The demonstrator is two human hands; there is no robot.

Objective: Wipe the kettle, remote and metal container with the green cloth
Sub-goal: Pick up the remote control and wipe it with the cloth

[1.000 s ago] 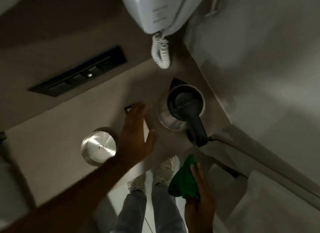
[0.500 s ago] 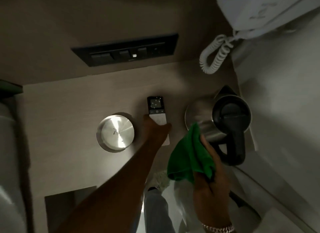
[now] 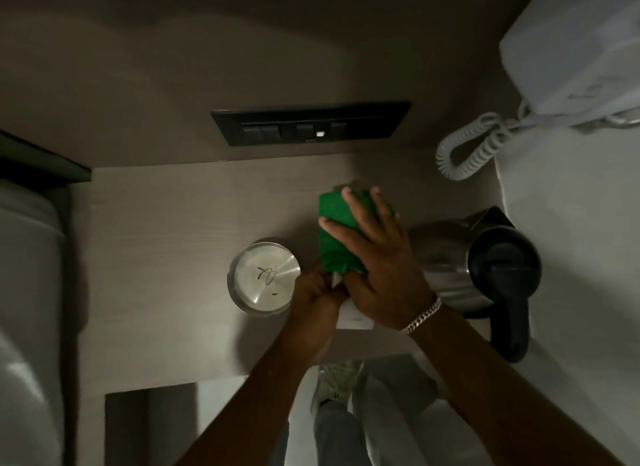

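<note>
The green cloth (image 3: 337,238) lies over the white remote (image 3: 355,318), covering most of it; only the remote's near end shows. My right hand (image 3: 379,257) presses flat on the cloth, fingers spread. My left hand (image 3: 317,297) grips the remote's left side near its lower half. The round metal container (image 3: 264,278) with a shiny lid stands just left of my hands. The steel kettle (image 3: 485,268) with black lid and handle stands to the right, close to my right wrist.
All stand on a pale wooden shelf (image 3: 166,257). A black switch panel (image 3: 311,122) is on the wall behind. A white wall phone (image 3: 571,63) with a coiled cord (image 3: 474,146) hangs at upper right. Bedding lies at the far left.
My right hand brought the green cloth up from near the kettle and laid it over the remote. My left hand shifted onto the remote's side and holds it.
</note>
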